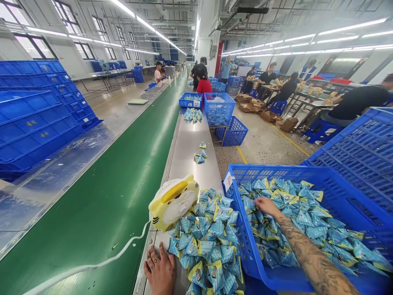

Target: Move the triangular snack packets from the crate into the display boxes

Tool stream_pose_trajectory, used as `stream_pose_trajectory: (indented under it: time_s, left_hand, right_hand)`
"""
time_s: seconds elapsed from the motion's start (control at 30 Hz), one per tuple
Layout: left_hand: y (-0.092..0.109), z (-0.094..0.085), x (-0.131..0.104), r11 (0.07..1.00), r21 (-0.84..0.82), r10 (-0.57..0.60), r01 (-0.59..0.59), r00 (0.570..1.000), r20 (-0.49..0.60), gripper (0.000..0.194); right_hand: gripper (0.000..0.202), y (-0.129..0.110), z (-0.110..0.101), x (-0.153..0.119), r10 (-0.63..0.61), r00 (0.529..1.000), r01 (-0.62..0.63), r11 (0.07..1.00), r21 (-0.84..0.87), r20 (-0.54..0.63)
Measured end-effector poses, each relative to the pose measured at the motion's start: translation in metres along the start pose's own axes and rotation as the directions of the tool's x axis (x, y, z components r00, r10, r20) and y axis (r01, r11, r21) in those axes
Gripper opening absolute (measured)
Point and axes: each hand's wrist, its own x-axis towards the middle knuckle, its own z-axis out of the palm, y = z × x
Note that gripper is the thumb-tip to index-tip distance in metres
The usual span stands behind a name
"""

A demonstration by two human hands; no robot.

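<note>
Nearest, the left hand [161,268] rests palm down on a steel ledge [190,164], fingers spread, holding nothing; just beside it, blue-and-yellow packets [211,246] lie heaped against a yellow-and-white device [175,203] with a white cord [123,250]; rightward, the right hand [267,206] reaches into a blue crate [250,256] of similar packets [310,221], fingers bent at one packet [248,203]; whether they grip it, I cannot tell.

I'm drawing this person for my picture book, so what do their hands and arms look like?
Both hands are bare, with no gloves. The left hand has small dark marks on its fingers. The right hand leads to a forearm covered in dark, swirly tattoos, with no sleeve showing. The left forearm is out of the picture.
</note>
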Motion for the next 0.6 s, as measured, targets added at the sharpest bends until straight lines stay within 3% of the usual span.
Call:
stream_pose_trajectory:
  time_s: [0.13,0.23,0.3,0.4,0.53,0.6]
  left_hand:
    - [-0.001,0.005,-0.001,1.000,-0.019,0.003,-0.004,0.999,-0.048,0.050]
    - [-0.001,0.009,-0.001,1.000,-0.018,-0.001,0.000,0.998,-0.059,0.049]
    - [-0.001,0.011,-0.002,1.000,-0.013,-0.006,0.005,0.998,-0.065,0.049]
    - [-0.002,0.015,-0.003,1.000,-0.004,-0.005,0.005,0.997,-0.077,0.050]
    - [-0.003,0.018,-0.004,1.000,0.009,0.010,-0.009,0.996,-0.088,0.050]
    - [-0.003,0.018,-0.003,1.000,0.008,0.013,-0.013,0.996,-0.093,0.050]
  right_hand:
    - [0.050,0.002,-0.019,0.006,0.014,0.995,-0.039,0.964,0.264,0.095]
    - [0.050,-0.012,-0.008,-0.014,-0.061,0.973,-0.069,0.845,0.531,0.223]
    - [0.049,-0.027,0.008,-0.034,-0.135,0.951,-0.069,0.785,0.616,0.279]
    - [0.048,-0.052,0.033,-0.063,-0.244,0.900,-0.028,0.795,0.606,0.362]
    - [0.048,-0.083,0.056,-0.091,-0.328,0.763,0.007,0.865,0.501,0.557]
    - [0.044,-0.097,0.065,-0.102,-0.345,0.711,0.084,0.907,0.413,0.613]
